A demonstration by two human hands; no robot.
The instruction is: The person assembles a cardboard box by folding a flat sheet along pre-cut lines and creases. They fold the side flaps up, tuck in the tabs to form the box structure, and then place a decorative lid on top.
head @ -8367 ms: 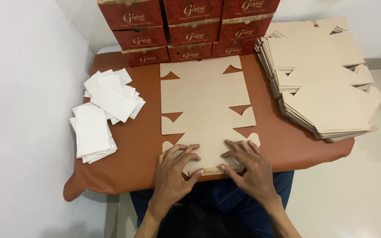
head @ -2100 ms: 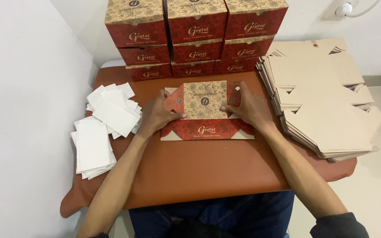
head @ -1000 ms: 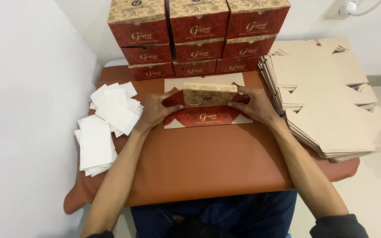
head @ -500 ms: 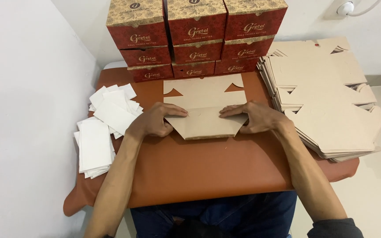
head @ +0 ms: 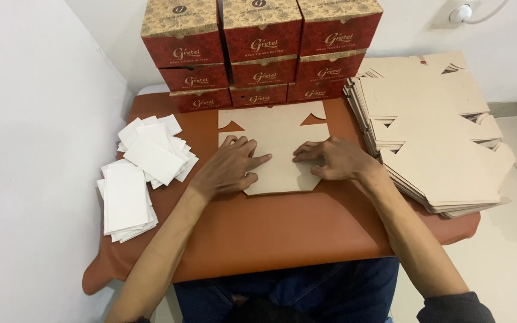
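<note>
Both hands were flat on a folded cardboard blank lying in the middle of the brown tabletop. Left hand pressed down w/ fingers spread, index pointing toward the centre; right hand did the same from the other side, fingers stretched out, not gripping anything, just pushing the fold flat. Far end of the blank w/ its notches sat right in front of the stacked red boxes. Big pile of flat blanks on the right, touching distance from the right wrist. White paper slips in two heaps on the left, apart from the hands
</note>
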